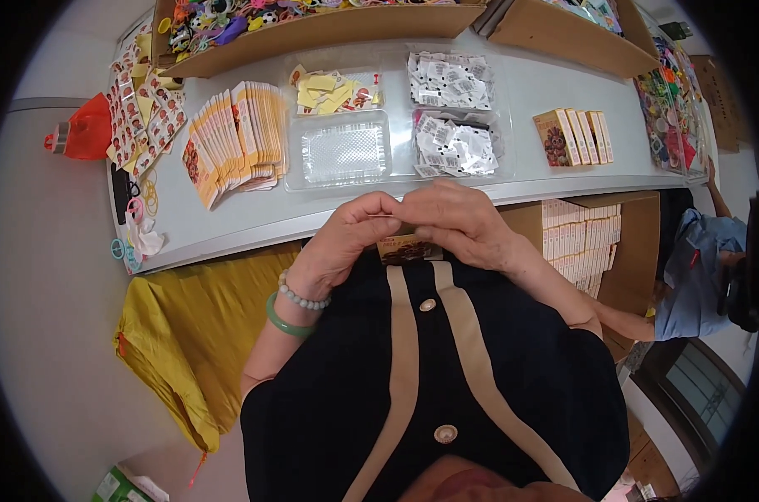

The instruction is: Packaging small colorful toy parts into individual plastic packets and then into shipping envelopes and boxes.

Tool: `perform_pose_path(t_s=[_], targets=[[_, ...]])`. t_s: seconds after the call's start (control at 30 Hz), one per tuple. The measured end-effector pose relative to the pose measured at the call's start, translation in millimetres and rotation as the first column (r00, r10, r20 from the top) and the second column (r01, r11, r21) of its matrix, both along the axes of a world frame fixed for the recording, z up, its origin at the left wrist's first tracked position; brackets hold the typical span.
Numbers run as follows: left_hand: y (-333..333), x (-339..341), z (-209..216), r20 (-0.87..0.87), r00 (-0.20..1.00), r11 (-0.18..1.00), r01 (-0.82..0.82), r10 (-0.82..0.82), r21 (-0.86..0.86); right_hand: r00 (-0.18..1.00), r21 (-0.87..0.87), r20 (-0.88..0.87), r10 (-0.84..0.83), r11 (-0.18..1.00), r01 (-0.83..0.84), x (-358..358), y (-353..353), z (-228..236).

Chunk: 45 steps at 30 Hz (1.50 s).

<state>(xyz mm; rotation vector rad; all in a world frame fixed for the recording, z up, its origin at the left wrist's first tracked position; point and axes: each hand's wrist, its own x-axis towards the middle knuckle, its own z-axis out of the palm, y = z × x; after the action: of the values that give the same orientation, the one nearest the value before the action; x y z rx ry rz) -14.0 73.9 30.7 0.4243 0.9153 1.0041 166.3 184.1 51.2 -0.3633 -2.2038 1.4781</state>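
In front of my chest, just off the table's front edge, a small printed cardboard box [408, 249] is held between both hands. My left hand [354, 234] is closed at its left side, thumb and forefinger pinching near the top. My right hand [459, 219] curls over the top and right side, its fingertips meeting the left ones. The hands cover the box's upper end, so I cannot tell whether its flap is closed. Beyond my hands are a fanned pile of flat printed cartons [239, 138] and a clear plastic tray [344, 149].
Small white packets [454, 144] and yellow paper scraps [329, 90] fill other trays. Several upright boxes [573, 138] stand at right. Sticker sheets [145, 109] and scissors [124, 251] lie left. Cardboard bins [312, 38] line the back. A co-worker [697, 268] is at far right.
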Motion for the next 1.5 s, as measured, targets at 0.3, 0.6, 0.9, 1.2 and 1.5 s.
perform_pose_path(t_s=[0.3,0.6,0.9,1.2,1.5], targets=[[-5.7,4.7,-6.6,-0.047,0.999,0.983,-0.014,0.022,0.181,0.994,0.223,0.1,0.054,0.972,-0.075,6.9,5.5,7.5],[-5.9,8.9,11.0,-0.692,0.69,0.928,0.082,0.209,0.363,0.97,-0.004,0.236,-0.051,0.999,0.054,-3.1,-0.2,4.8],[-0.6,4.0,6.5,-0.635,0.743,0.94,0.025,0.21,0.341,0.966,0.084,0.247,-0.075,0.995,0.055,-8.0,0.3,1.2],[-13.7,1.2,-4.8,-0.662,0.705,0.908,0.059,0.256,0.414,0.984,0.14,0.167,0.063,0.986,-0.087,5.1,1.4,1.6],[-21.9,0.0,-4.9,-0.764,0.606,0.892,0.193,0.22,0.409,0.971,0.296,0.237,0.029,0.95,-0.1,13.0,-2.3,-4.9]])
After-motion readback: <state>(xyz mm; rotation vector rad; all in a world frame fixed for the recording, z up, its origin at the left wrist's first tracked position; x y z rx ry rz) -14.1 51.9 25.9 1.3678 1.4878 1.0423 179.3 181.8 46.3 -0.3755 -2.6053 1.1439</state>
